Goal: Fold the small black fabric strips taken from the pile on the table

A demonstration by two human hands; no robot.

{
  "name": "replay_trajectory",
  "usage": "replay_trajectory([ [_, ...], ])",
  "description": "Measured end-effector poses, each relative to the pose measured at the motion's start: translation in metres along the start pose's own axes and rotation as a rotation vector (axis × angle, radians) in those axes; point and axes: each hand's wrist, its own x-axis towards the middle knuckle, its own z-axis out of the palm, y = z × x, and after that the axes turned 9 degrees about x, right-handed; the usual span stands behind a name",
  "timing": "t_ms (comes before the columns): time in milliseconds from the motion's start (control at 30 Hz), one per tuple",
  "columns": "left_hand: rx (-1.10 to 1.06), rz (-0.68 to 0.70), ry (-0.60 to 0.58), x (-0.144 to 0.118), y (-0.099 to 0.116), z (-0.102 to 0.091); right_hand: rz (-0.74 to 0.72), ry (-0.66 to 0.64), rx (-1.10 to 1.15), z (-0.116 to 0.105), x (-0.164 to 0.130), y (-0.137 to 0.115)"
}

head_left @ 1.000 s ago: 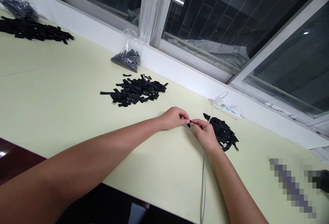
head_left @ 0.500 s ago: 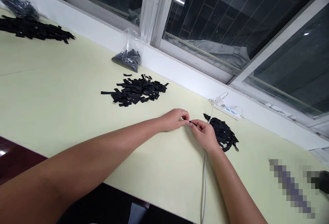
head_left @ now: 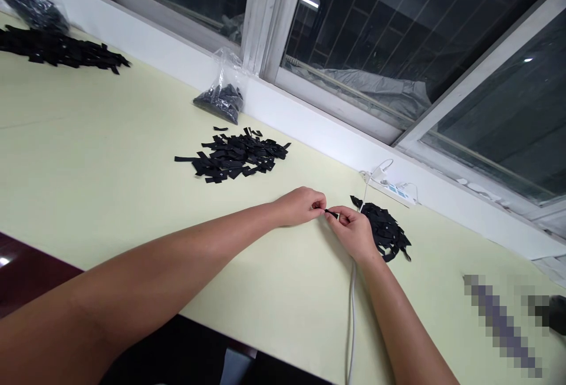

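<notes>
My left hand [head_left: 301,206] and my right hand [head_left: 352,229] meet above the table, fingertips almost touching. Between them is a small black fabric strip [head_left: 331,213], pinched by the fingers of both hands; much of it is hidden by the fingers. Just beyond my right hand lies a pile of black strips [head_left: 385,227]. A wider pile of similar black strips [head_left: 239,155], some with small light spots, spreads out to the far left of my left hand.
A clear plastic bag [head_left: 221,99] of black pieces leans by the low wall. Another strip pile [head_left: 62,49] and bag [head_left: 35,10] are at far left. A white power strip [head_left: 393,189] stands at the wall; its cable [head_left: 352,314] runs under my right wrist. A blurred-out patch [head_left: 502,323] is at right.
Hardly anything differs. Both hands stay in place on the black strip, with only a slight shift of the fingers; the strip shows a little more between them.
</notes>
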Motion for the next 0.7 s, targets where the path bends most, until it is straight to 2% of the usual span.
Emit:
replay_trajectory([
  [167, -0.148, -0.081, 0.03, 0.001, 0.0, 0.004, -0.008, -0.012, 0.006, -0.001, 0.0, -0.001],
  [433, -0.302, -0.083, 0.04, 0.002, 0.001, 0.005, -0.01, 0.025, 0.017, -0.002, 0.0, -0.003],
  [700, -0.42, -0.078, 0.034, 0.004, -0.002, 0.012, 0.071, -0.007, 0.212, 0.0, 0.004, 0.005],
])
